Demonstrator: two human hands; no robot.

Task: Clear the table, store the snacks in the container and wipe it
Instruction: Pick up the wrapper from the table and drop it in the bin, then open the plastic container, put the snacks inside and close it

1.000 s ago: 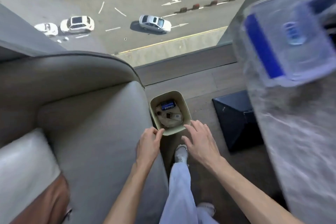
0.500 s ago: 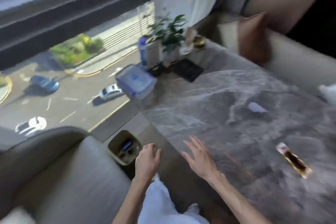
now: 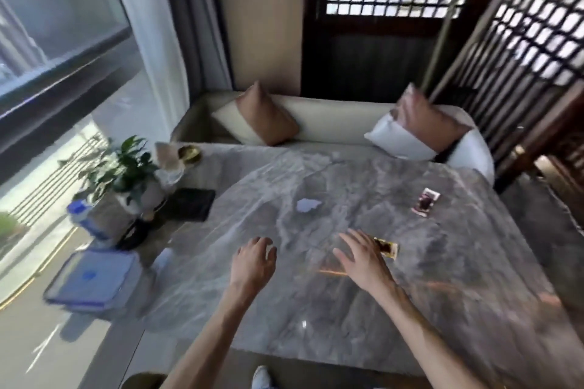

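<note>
A grey marble table (image 3: pixel 331 309) fills the middle of the view. My left hand (image 3: pixel 252 265) hovers over it with fingers loosely curled and nothing in it. My right hand (image 3: pixel 363 259) is spread open just left of a dark snack packet (image 3: pixel 387 248), partly covering its near end. A second snack packet (image 3: pixel 425 201) lies farther back on the right. A small white scrap (image 3: pixel 307 205) rests near the table's centre. A clear lidded container with blue clips (image 3: pixel 91 283) stands at the table's left edge.
A potted plant (image 3: pixel 126 174), a blue-capped bottle (image 3: pixel 83 218), a black tray (image 3: pixel 191 204) and a gold dish (image 3: pixel 189 153) crowd the far left corner. A cream sofa with cushions (image 3: pixel 268 118) runs behind the table. A window is on the left, a dark lattice screen on the right.
The view has swung up from the bin on the floor to the table top. Both hands have moved from beside the bin to above the table, the right one reaching the nearest packet.
</note>
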